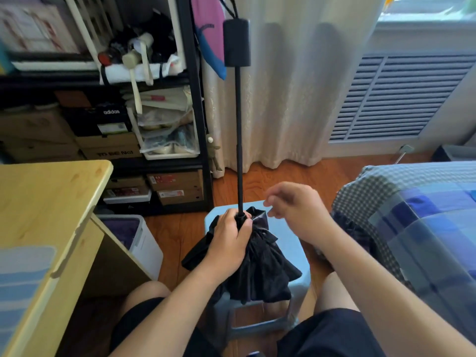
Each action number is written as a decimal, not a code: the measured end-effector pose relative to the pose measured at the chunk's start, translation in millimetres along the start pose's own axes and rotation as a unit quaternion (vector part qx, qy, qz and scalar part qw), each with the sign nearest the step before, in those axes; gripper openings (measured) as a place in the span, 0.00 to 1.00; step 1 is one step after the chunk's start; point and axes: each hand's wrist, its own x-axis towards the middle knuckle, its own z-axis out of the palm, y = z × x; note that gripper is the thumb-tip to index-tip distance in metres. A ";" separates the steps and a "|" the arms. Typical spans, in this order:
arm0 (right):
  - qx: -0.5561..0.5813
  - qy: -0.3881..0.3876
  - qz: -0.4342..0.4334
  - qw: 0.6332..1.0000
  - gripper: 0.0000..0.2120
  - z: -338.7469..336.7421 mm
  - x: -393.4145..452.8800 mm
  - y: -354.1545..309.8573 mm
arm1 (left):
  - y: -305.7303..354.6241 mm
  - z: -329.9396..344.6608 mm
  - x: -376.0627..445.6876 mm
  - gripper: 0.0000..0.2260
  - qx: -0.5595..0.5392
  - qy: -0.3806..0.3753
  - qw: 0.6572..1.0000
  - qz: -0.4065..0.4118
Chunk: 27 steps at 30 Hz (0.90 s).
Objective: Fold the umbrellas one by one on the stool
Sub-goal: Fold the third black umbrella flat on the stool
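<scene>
Gripping the collapsed black fabric umbrella (253,256) near its runner, the left hand (229,240) steadies it on the pale blue plastic stool (291,243). Right hand (296,210) hovers loose, holding nothing. Shaft's not telescoped, pleats unwrapped; maybe another umbrella by the bed, hard to tell.

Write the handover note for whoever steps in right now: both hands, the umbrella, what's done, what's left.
Left hand: grips the bunched canopy of the black umbrella where the shaft enters.
Right hand: hovers beside the canopy top, fingers loosely curled, holding nothing.
Umbrella: upside down on the light blue stool, shaft extended, handle up.
Done: canopy collapsed.
Left: collapse the shaft, smooth and wrap the folds. A dark bundle by the bed may be another umbrella; unclear.
</scene>
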 end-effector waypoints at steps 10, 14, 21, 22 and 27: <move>0.059 0.070 -0.233 0.968 0.22 -130.5 91.3 -143.6 | 18.4 1.5 28.1 0.10 0.073 -0.049 0.995 0.053; 0.004 0.098 -0.240 0.966 0.14 -126.6 99.3 -144.0 | 14.7 2.4 31.7 0.11 0.064 -0.064 0.995 0.048; -0.020 0.168 -0.260 0.951 0.17 -130.4 82.0 -128.7 | 13.0 8.9 29.5 0.10 0.052 -0.072 0.994 0.069; -0.024 0.170 -0.259 0.950 0.17 -133.0 81.5 -126.4 | 12.1 11.1 30.3 0.09 0.049 -0.069 0.994 0.072; -0.021 0.185 -0.249 0.951 0.17 -141.9 78.5 -112.8 | 10.8 19.9 32.3 0.09 0.042 -0.065 0.994 0.083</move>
